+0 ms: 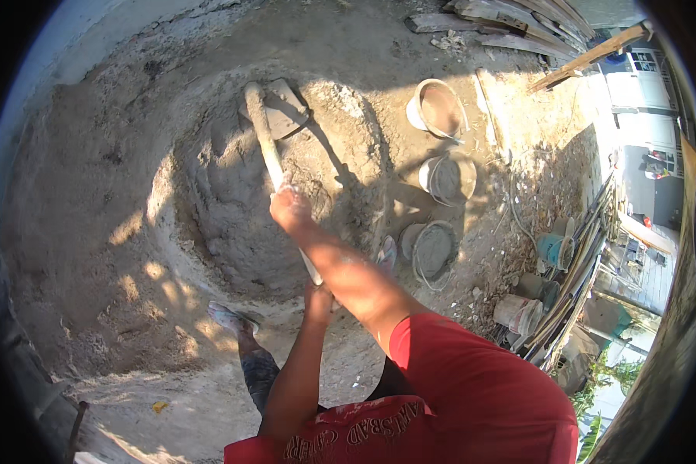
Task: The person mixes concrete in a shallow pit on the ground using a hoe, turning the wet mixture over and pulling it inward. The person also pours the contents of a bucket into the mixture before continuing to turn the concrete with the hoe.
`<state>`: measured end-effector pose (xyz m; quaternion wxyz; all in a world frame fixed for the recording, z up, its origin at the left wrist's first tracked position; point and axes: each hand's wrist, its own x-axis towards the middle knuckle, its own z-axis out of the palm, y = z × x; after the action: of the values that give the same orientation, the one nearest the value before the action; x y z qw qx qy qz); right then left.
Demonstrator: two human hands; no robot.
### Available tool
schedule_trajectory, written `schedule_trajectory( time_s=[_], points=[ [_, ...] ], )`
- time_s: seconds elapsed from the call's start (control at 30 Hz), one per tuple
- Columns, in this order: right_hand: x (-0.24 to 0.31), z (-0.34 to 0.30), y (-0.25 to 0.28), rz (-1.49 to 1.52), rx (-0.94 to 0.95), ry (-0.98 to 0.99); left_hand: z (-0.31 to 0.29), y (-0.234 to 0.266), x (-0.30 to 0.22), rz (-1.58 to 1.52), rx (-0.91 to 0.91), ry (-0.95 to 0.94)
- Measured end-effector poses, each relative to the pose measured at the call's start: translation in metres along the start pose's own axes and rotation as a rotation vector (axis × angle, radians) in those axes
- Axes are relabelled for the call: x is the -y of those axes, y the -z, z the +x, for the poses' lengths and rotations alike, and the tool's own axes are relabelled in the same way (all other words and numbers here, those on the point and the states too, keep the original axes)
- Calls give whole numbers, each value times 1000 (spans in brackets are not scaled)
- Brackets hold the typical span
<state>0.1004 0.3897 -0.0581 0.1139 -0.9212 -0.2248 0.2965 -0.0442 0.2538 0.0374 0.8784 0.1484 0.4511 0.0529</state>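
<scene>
My right hand is wrapped round the middle of a hoe's pale wooden handle. Lower down, my left hand is closed round the near end of that handle, partly behind my right forearm. The hoe reaches away from me, and its broad metal blade rests at the far side of a wet grey mortar heap. Drier, lighter material forms a raised rim around the wet mix. One of my feet stands at the heap's near edge.
Right of the heap stand three buckets in a row: an empty-looking bucket, one partly filled and one full of grey mix. Planks lie at the far right. More buckets stand beside a pile of poles.
</scene>
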Motion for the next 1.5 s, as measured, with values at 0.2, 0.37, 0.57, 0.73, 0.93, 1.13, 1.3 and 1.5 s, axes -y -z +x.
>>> schedule_trajectory(
  time_s=[0.2,0.37,0.57,0.73,0.93,1.13,1.3,1.5],
  points=[
    [36,-14,-49,-239,359,-18,1,46,-15,-549,143,187],
    [21,-107,-70,-322,637,129,-88,92,17,-630,49,293],
    [3,-145,-66,-389,835,358,-169,15,-38,-513,-298,397],
    [22,-117,58,544,1070,-217,-173,-101,-97,-575,-31,137],
    [-64,-114,185,1231,966,-71,-167,-234,-80,-558,50,203],
    [-169,-111,253,1454,1048,-267,-198,-323,-24,-347,275,171],
    [-294,-135,370,1537,753,-130,-208,-404,11,-225,437,448],
    [-329,-134,417,1489,210,-357,-183,-378,19,-11,538,635]
  ],
)
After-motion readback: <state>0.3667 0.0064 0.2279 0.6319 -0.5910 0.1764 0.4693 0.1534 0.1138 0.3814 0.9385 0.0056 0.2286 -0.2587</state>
